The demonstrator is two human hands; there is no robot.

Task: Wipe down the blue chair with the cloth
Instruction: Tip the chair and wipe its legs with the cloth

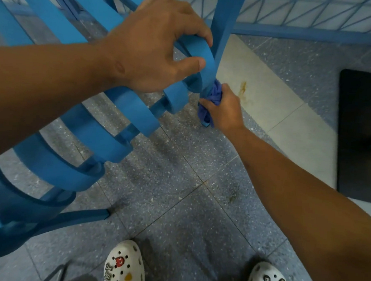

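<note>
Right hand [223, 109] bunches the cloth [211, 100] round a chair [89, 134] leg.
Left hand [151, 49] grips the end slat, fingers curled over it (thumb beneath); the cloth shows only partly behind fingers and leg, whose foot is hidden.

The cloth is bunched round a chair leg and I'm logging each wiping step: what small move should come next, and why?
Probably slide the cloth, gripped by the right hand, down the leg of the blue chair; the left hand already steadies a slat.

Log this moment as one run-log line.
left hand: grips blue chair slat | right hand: holds cloth against chair leg | stage: wiping
</note>
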